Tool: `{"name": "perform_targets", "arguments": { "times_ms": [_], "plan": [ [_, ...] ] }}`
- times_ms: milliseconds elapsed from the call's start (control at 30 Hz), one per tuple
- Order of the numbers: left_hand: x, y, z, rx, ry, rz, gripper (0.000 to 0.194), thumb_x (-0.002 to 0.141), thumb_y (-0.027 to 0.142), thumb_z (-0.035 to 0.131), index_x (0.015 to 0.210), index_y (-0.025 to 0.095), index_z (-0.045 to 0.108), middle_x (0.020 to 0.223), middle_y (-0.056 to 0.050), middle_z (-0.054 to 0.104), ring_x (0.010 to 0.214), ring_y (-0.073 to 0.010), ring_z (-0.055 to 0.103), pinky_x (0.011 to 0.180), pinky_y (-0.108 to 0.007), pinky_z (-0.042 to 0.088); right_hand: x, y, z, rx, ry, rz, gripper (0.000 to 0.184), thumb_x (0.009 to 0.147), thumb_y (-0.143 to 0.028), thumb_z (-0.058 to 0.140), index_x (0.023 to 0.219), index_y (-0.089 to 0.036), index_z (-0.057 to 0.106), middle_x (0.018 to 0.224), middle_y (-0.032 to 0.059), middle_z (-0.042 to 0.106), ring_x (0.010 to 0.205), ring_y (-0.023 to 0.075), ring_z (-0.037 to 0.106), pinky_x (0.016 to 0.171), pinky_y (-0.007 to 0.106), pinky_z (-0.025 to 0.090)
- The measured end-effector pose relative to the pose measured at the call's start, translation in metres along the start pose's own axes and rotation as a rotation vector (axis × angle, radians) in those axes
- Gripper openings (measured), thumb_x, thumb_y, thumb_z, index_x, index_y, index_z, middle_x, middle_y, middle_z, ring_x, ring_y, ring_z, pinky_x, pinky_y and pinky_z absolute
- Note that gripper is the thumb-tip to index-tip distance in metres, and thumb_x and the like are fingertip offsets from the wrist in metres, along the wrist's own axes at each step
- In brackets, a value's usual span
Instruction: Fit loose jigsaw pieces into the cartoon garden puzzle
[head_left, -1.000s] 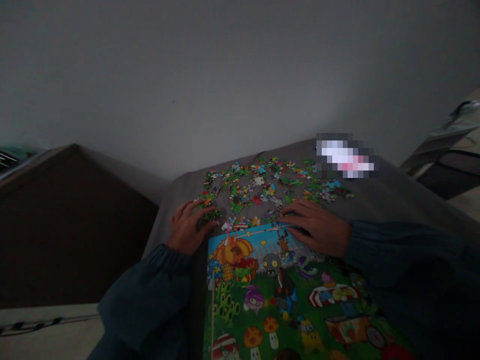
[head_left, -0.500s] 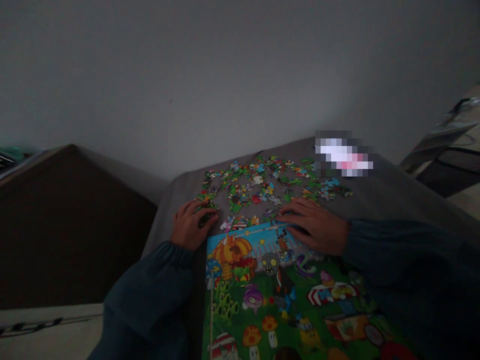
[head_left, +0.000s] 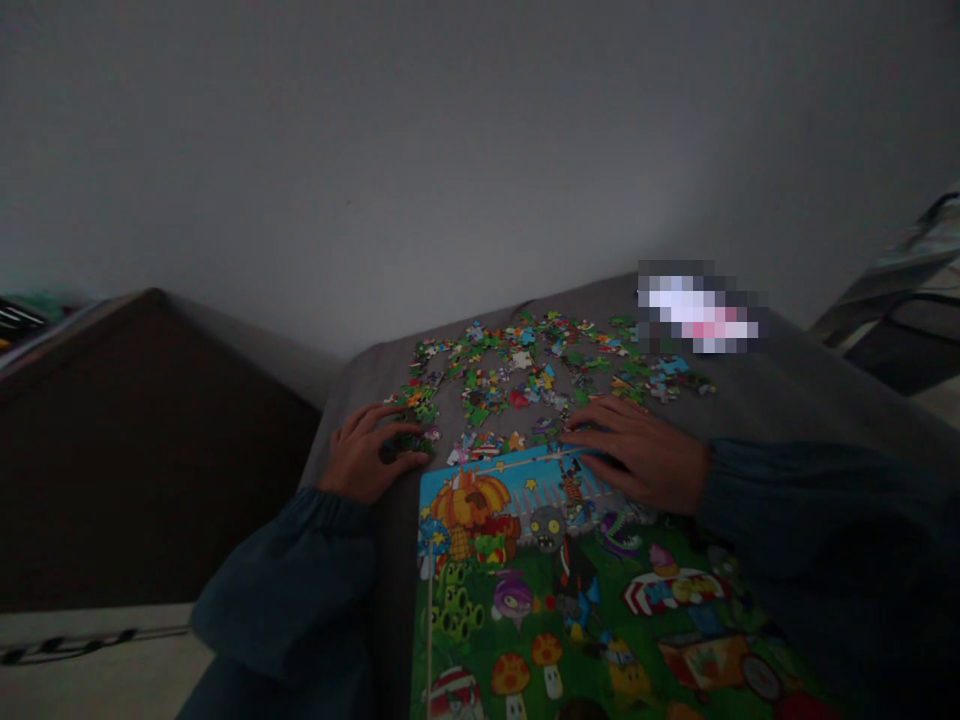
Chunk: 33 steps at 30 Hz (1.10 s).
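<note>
Loose jigsaw puzzle pieces (head_left: 517, 360) lie scattered over a grey cloth surface. Below them is a puzzle board (head_left: 517, 560) printed with a pumpkin, a zombie and mushrooms on green. Just left of the board's top corner, my left hand (head_left: 371, 455) rests by the leftmost pieces, thumb and fingers apart, nothing visibly held. My right hand (head_left: 645, 450) lies over the board's upper right edge, fingers stretched towards nearby pieces. Part of the board's top edge is hidden under it.
A grey wall (head_left: 420, 180) rises behind the surface. To the right lies a lit, pixelated object (head_left: 701, 310). A dark brown cabinet (head_left: 150, 450) stands on the left. Beyond the right edge a dark-framed item (head_left: 907, 320) shows in part.
My left hand has shifted slightly left, away from the board, its thumb and fingers spreading wider. My right hand stays about the same over the board. The whole view has moved a little.
</note>
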<state>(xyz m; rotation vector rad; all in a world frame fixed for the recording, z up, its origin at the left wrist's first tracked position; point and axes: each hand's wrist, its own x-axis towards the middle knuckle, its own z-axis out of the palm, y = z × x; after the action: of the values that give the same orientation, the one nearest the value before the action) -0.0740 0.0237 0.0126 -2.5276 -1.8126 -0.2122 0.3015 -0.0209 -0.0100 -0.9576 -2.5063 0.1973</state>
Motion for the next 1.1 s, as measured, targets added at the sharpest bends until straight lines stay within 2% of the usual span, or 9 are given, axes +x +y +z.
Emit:
{"name": "perform_targets", "arguments": {
  "times_ms": [200, 333, 467, 567, 733, 900, 1100],
  "plan": [
    [-0.003, -0.022, -0.009, 0.026, -0.015, -0.044, 0.034, 0.071, 0.052, 0.072, 0.1, 0.034, 0.072, 0.131, -0.002, 0.059, 0.126, -0.0322, 0.044, 0.104, -0.053, 0.033, 0.0, 0.001, -0.001, 0.012, -0.001, 0.006, 0.03, 0.093, -0.021, 0.046, 0.117, -0.017, 0.063, 0.112, 0.0123, 0.061, 0.108, 0.0256, 0.052, 0.095, 0.049, 0.044],
    [-0.005, -0.026, -0.009, 0.0, -0.016, -0.046, 0.04, 0.072, 0.055, 0.069, 0.103, 0.031, 0.071, 0.129, -0.005, 0.06, 0.123, -0.0317, 0.048, 0.104, -0.052, 0.033, 0.0, 0.002, 0.001, 0.031, -0.003, 0.008, 0.03, 0.092, -0.022, 0.047, 0.117, -0.018, 0.063, 0.112, 0.0121, 0.061, 0.106, 0.0258, 0.052, 0.093, 0.048, 0.045],
    [-0.003, -0.013, -0.002, -0.019, -0.01, 0.005, 0.04, 0.075, 0.054, 0.068, 0.107, 0.03, 0.07, 0.129, -0.006, 0.06, 0.124, -0.0299, 0.048, 0.105, -0.05, 0.032, 0.0, 0.002, 0.001, 0.044, 0.031, 0.015, 0.029, 0.092, -0.021, 0.048, 0.116, -0.02, 0.064, 0.111, 0.0118, 0.062, 0.105, 0.0258, 0.052, 0.092, 0.049, 0.045],
    [-0.001, -0.001, 0.003, -0.065, 0.0, 0.02, 0.033, 0.076, 0.05, 0.069, 0.102, 0.03, 0.071, 0.128, -0.004, 0.06, 0.125, -0.0299, 0.046, 0.105, -0.05, 0.032, 0.0, 0.001, 0.0, 0.036, 0.005, 0.015, 0.029, 0.092, -0.021, 0.048, 0.117, -0.019, 0.063, 0.112, 0.0117, 0.062, 0.106, 0.0259, 0.053, 0.092, 0.049, 0.045],
    [0.002, 0.01, 0.005, -0.241, -0.025, 0.01, 0.034, 0.074, 0.043, 0.072, 0.102, 0.025, 0.068, 0.117, -0.006, 0.065, 0.117, -0.0298, 0.051, 0.103, -0.05, 0.033, 0.001, 0.001, -0.002, 0.013, -0.014, 0.016, 0.029, 0.093, -0.023, 0.047, 0.117, -0.019, 0.063, 0.112, 0.0115, 0.062, 0.107, 0.0261, 0.053, 0.094, 0.049, 0.045],
    [0.003, 0.018, 0.003, -0.322, -0.076, -0.017, 0.034, 0.075, 0.038, 0.07, 0.105, 0.025, 0.064, 0.106, -0.006, 0.068, 0.107, -0.0305, 0.054, 0.092, -0.05, 0.04, 0.0, 0.003, 0.001, 0.005, -0.016, 0.003, 0.03, 0.094, -0.023, 0.045, 0.118, -0.019, 0.063, 0.113, 0.0117, 0.061, 0.107, 0.0257, 0.052, 0.093, 0.049, 0.045],
    [0.002, 0.027, 0.004, -0.489, -0.13, 0.028, 0.026, 0.081, 0.035, 0.062, 0.102, 0.022, 0.056, 0.095, -0.003, 0.067, 0.092, -0.0212, 0.062, 0.082, -0.037, 0.049, 0.0, 0.002, 0.003, 0.022, 0.037, 0.014, 0.03, 0.093, -0.023, 0.046, 0.117, -0.019, 0.063, 0.111, 0.0111, 0.062, 0.106, 0.0256, 0.052, 0.093, 0.05, 0.044]
  ]
}}
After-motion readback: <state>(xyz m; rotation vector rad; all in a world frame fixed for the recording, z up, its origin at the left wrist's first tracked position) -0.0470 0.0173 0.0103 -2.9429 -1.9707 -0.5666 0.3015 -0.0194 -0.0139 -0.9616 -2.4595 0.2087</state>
